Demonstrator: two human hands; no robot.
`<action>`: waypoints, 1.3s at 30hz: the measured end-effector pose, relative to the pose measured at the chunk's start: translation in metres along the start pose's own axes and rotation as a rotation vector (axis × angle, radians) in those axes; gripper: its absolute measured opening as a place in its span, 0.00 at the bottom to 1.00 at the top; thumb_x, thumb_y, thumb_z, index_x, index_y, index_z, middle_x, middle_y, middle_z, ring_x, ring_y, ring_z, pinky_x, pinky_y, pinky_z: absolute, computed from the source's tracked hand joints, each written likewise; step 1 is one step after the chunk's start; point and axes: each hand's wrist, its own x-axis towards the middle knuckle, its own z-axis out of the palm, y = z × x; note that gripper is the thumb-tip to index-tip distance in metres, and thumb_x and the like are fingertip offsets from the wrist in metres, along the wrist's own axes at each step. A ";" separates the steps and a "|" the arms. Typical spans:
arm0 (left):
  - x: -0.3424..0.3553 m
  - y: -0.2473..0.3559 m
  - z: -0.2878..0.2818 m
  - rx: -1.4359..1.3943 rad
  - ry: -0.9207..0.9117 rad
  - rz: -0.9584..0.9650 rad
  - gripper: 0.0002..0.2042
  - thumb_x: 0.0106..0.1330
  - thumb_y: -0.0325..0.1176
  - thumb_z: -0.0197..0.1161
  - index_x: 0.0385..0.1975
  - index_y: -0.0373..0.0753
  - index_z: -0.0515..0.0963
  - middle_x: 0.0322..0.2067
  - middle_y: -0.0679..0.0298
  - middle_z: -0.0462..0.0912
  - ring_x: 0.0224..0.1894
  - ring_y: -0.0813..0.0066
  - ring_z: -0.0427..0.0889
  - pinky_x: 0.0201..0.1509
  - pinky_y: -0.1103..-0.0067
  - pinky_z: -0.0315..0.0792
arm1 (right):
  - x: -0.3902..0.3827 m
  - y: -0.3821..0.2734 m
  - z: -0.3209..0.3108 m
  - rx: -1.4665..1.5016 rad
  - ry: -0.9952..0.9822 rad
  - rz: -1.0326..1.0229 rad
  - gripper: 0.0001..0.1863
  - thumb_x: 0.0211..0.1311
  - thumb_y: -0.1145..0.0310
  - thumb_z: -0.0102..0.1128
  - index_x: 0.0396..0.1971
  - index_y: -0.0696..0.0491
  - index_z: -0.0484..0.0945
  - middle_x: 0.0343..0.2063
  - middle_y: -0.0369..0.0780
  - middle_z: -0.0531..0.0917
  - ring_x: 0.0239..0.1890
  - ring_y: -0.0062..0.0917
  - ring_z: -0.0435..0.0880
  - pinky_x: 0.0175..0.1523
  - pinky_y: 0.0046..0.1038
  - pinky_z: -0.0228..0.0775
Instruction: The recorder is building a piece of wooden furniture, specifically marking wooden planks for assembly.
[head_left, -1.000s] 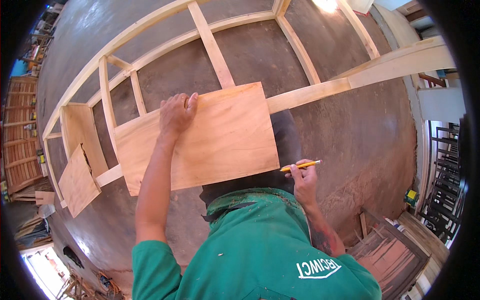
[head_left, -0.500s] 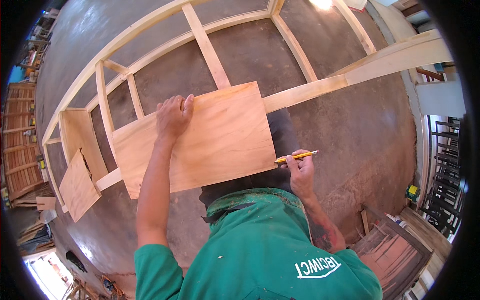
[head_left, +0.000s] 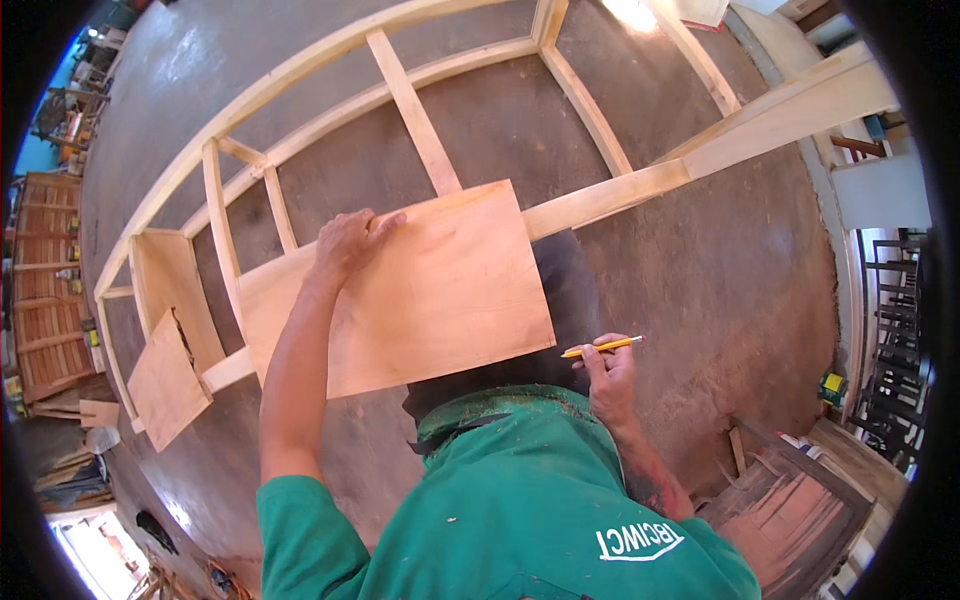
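Note:
A rectangular sheet of light plywood (head_left: 440, 285) lies across the near rail of a wooden frame (head_left: 600, 198), tilted over my legs. My left hand (head_left: 350, 242) rests on the sheet's far edge, its fingers curling over that edge and the thumb stretched along the top. Off the sheet's near right corner, my right hand (head_left: 612, 375) pinches a yellow pencil (head_left: 605, 346). The pencil's tip points left toward that corner, a small gap away from it. My left forearm covers part of the sheet's left side.
A smaller plywood offcut (head_left: 170, 385) with a ragged edge leans by the frame's left end, beside an upright panel (head_left: 180, 285). Dark metal racks (head_left: 895, 345) stand at the right. A worn wooden panel (head_left: 790, 510) lies at lower right on the concrete floor (head_left: 720, 290).
The pencil tip has moved off the sheet's corner, my right hand shifting slightly right and down. My left thumb has swung outward along the far edge.

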 end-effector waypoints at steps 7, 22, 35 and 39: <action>-0.026 0.010 -0.081 0.066 0.191 -0.084 0.36 0.61 0.71 0.53 0.21 0.34 0.78 0.23 0.47 0.81 0.28 0.46 0.81 0.36 0.59 0.74 | 0.007 0.006 -0.015 0.056 0.042 -0.045 0.11 0.71 0.71 0.54 0.45 0.58 0.64 0.36 0.44 0.82 0.35 0.20 0.82 0.42 0.20 0.75; -0.176 0.090 -0.095 0.232 0.804 0.381 0.28 0.48 0.58 0.75 0.20 0.41 0.66 0.19 0.65 0.66 0.21 0.66 0.70 0.23 0.75 0.67 | 0.044 -0.039 -0.030 0.056 0.146 -0.175 0.09 0.71 0.72 0.55 0.44 0.58 0.67 0.33 0.44 0.83 0.34 0.22 0.83 0.41 0.21 0.75; -0.207 0.136 -0.032 0.052 -0.084 0.630 0.23 0.54 0.25 0.58 0.53 0.32 0.70 0.42 0.56 0.73 0.40 0.60 0.75 0.41 0.68 0.71 | 0.011 -0.072 -0.056 0.166 0.178 -0.111 0.10 0.70 0.73 0.55 0.45 0.57 0.66 0.35 0.47 0.84 0.35 0.24 0.84 0.42 0.23 0.77; -0.245 0.143 0.026 0.087 -0.293 0.585 0.38 0.55 0.27 0.57 0.71 0.40 0.57 0.70 0.43 0.55 0.61 0.22 0.63 0.63 0.42 0.60 | -0.010 -0.091 -0.058 0.104 0.128 -0.011 0.10 0.70 0.73 0.55 0.46 0.58 0.66 0.35 0.47 0.84 0.34 0.23 0.84 0.42 0.22 0.77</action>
